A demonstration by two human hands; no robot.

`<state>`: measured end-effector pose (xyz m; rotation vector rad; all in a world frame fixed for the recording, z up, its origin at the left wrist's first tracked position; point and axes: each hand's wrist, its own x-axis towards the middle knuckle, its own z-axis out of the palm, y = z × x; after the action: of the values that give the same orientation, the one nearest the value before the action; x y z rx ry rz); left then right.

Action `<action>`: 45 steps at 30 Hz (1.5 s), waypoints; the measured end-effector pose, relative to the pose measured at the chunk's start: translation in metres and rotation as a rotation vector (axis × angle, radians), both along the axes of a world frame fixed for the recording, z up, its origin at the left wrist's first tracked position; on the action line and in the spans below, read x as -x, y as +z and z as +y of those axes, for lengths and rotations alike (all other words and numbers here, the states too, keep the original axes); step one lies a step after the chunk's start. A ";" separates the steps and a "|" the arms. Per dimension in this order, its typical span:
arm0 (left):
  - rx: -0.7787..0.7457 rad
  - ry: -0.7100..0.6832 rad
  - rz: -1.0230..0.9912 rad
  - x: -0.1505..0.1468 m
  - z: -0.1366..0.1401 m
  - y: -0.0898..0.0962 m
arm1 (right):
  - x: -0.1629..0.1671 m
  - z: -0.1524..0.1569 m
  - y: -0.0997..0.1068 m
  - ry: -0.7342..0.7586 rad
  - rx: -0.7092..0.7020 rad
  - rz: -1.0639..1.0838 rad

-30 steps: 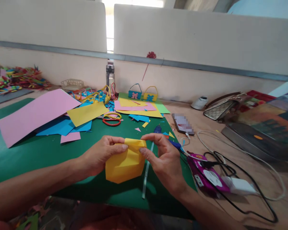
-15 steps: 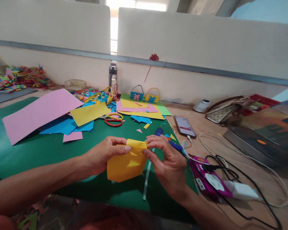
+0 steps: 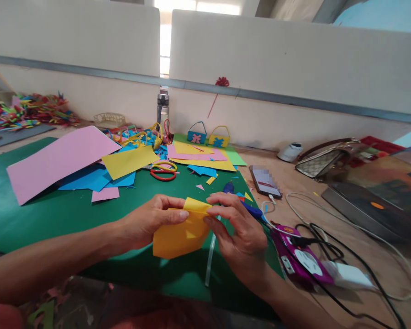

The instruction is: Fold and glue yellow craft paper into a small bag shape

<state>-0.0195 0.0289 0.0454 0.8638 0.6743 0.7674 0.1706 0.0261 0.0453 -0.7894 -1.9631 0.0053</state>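
A folded piece of yellow paper (image 3: 178, 237) is held up between my two hands above the green mat (image 3: 140, 278). My left hand (image 3: 157, 219) pinches its upper left part, thumb on the near face. At the upper right corner, the thumb and fingers of my right hand (image 3: 239, 228) close on the paper's folded top edge. Just behind my right hand lies a blue glue gun (image 3: 251, 210), partly covered by that hand. A clear glue stick (image 3: 210, 260) lies on the mat below the paper's right side.
Pink sheet (image 3: 65, 160), yellow sheet (image 3: 130, 161) and blue sheets lie left, beside red and yellow-handled scissors (image 3: 163, 173). Two small paper handbags (image 3: 196, 137) stand at the back. A phone (image 3: 265, 181), purple power strip (image 3: 299, 256) and cables occupy the right.
My fingers have shifted slightly along the paper's top edge, and the folded strip there sits a little differently. Both hands keep their hold; the view has moved slightly.
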 end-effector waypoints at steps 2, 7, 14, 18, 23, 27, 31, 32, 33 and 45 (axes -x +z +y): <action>-0.009 -0.034 -0.004 0.000 0.000 0.000 | 0.000 0.000 0.000 0.006 -0.001 -0.015; 0.012 -0.064 -0.002 -0.001 0.000 0.002 | 0.000 -0.001 0.001 0.019 0.006 -0.041; 0.069 -0.050 -0.008 -0.004 0.002 0.004 | 0.001 -0.003 0.002 0.069 0.019 -0.040; 0.057 -0.091 0.064 -0.002 0.001 0.000 | 0.000 -0.002 0.001 0.084 0.010 -0.063; -0.030 -0.100 0.108 -0.002 -0.001 -0.003 | 0.000 -0.003 0.002 0.054 0.029 -0.053; -0.078 -0.082 0.147 -0.004 -0.003 -0.004 | -0.001 -0.004 0.004 0.057 0.065 -0.072; -0.124 -0.101 0.143 -0.003 -0.005 -0.008 | 0.000 -0.007 0.006 0.083 0.111 -0.043; -0.139 -0.107 0.154 -0.003 -0.005 -0.009 | 0.000 -0.008 0.007 0.086 0.120 -0.032; -0.156 -0.109 0.170 -0.002 -0.005 -0.010 | 0.001 -0.008 0.007 0.089 0.125 -0.024; -0.158 -0.113 0.112 -0.004 -0.007 -0.012 | 0.005 -0.012 0.011 0.145 0.203 0.002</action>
<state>-0.0158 0.0219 0.0336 1.0865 0.6643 0.6804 0.1655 0.0138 0.0567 -0.7744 -2.0359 0.2952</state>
